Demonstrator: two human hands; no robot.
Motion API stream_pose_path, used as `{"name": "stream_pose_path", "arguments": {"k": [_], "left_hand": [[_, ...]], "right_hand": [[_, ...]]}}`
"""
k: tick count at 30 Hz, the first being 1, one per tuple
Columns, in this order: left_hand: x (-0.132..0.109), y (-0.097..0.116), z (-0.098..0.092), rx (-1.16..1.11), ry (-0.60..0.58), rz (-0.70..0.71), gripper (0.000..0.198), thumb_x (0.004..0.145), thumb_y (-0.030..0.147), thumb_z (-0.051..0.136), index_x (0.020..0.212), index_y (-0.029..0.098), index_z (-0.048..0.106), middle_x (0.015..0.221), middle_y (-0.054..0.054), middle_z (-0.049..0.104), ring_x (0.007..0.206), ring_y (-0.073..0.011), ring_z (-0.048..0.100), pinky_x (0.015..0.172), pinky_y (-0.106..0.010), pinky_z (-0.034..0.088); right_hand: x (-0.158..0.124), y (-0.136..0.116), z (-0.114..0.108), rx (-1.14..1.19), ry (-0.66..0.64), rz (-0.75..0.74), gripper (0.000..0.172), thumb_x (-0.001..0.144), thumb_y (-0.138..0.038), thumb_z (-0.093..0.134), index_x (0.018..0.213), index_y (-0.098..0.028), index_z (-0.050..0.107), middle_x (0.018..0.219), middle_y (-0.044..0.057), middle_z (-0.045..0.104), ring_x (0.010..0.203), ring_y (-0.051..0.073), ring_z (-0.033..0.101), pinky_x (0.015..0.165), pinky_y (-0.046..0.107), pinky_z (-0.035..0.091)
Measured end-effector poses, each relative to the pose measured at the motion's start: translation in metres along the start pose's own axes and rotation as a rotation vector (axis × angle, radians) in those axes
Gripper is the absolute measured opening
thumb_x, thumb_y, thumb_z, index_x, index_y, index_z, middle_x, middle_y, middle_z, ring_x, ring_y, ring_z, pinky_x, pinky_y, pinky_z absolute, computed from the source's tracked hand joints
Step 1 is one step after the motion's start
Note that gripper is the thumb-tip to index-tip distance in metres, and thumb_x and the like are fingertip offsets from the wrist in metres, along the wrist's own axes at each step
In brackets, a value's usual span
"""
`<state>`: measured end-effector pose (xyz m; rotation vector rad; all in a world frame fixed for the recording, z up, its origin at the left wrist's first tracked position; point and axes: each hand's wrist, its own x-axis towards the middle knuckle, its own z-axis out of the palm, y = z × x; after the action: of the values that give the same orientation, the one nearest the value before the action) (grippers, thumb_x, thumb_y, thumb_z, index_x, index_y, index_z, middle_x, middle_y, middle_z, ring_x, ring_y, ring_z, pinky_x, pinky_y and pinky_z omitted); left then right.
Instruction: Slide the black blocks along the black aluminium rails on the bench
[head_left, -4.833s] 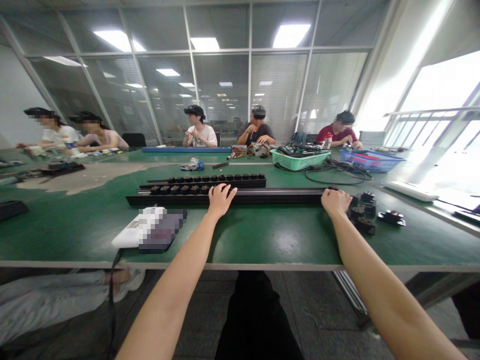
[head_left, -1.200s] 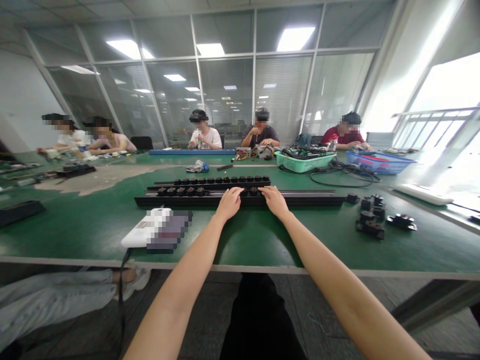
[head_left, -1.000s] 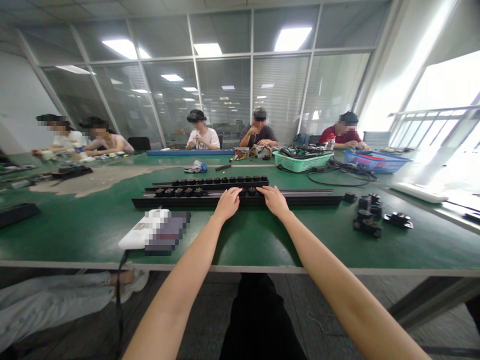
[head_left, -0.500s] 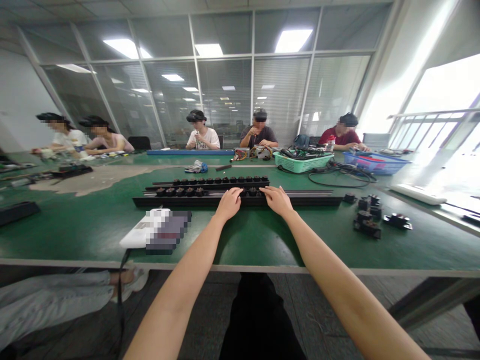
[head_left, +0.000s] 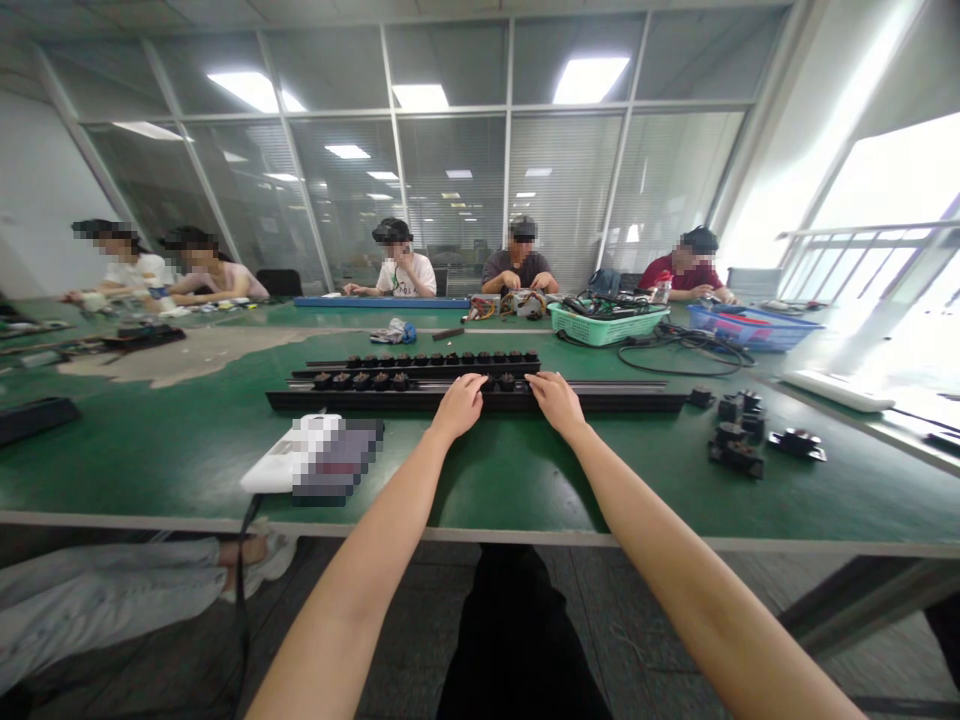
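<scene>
fingers of the left hand lie a little spread on a long black metal rail, not clamped round it, and the right hand rests the same way near them, its fingers slightly apart too. the rail runs crosswise along the middle of a green workbench, at 12 o'clock from the seated person, with a row of round black parts along its left half, and a second rail with more of those parts lies just behind it. at 3 o'clock from the hands sit small black blocks; at 9 o'clock, a white object with a pixelated top. farther off at 1 o'clock stand a green plastic basket of wires and a blue basket, with a coiled black cable on the bench between them and the rail. across the bench, three co-workers sit working, and two more sit at 10 o'clock.
</scene>
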<state>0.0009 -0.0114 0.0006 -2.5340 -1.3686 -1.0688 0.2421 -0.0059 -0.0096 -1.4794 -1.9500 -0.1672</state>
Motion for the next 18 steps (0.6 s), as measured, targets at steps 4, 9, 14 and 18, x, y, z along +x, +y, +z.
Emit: {"name": "stream_pose_path", "arguments": {"k": [4, 9, 14, 18], "left_hand": [[0.0003, -0.0034, 0.0018, 0.011, 0.01, 0.028, 0.046, 0.097, 0.009, 0.047, 0.139, 0.018, 0.065, 0.141, -0.012, 0.064, 0.134, -0.0253, 0.06, 0.122, -0.044, 0.046], [0.0005, -0.0051, 0.0026, 0.028, 0.016, 0.052, 0.046, 0.097, 0.009, 0.047, 0.139, 0.016, 0.064, 0.142, -0.013, 0.063, 0.134, -0.0261, 0.06, 0.121, -0.044, 0.047], [0.0004, -0.003, 0.002, 0.038, 0.009, 0.044, 0.045, 0.098, 0.011, 0.046, 0.139, 0.014, 0.064, 0.142, -0.014, 0.064, 0.135, -0.0269, 0.06, 0.121, -0.044, 0.047], [0.0002, -0.0027, 0.0017, 0.036, 0.011, 0.041, 0.045, 0.098, 0.01, 0.046, 0.139, 0.017, 0.064, 0.142, -0.012, 0.064, 0.135, -0.0261, 0.06, 0.121, -0.044, 0.047]], "right_hand": [[-0.0007, 0.002, 0.0031, 0.008, 0.021, -0.002, 0.042, 0.106, -0.022, 0.044, 0.138, -0.024, 0.072, 0.135, 0.012, 0.069, 0.127, 0.025, 0.06, 0.116, 0.041, 0.045], [-0.0006, 0.0064, 0.007, 0.02, 0.046, -0.029, 0.042, 0.105, -0.019, 0.046, 0.136, -0.024, 0.073, 0.132, 0.013, 0.068, 0.125, 0.026, 0.06, 0.11, 0.039, 0.049], [0.0005, 0.0081, 0.0085, 0.018, 0.049, -0.02, 0.041, 0.104, -0.019, 0.047, 0.134, -0.025, 0.074, 0.129, 0.014, 0.068, 0.123, 0.026, 0.06, 0.107, 0.038, 0.05], [0.0006, 0.0067, 0.0079, 0.01, 0.041, -0.006, 0.04, 0.104, -0.019, 0.049, 0.134, -0.027, 0.074, 0.13, 0.012, 0.068, 0.124, 0.026, 0.059, 0.105, 0.037, 0.051]]}}
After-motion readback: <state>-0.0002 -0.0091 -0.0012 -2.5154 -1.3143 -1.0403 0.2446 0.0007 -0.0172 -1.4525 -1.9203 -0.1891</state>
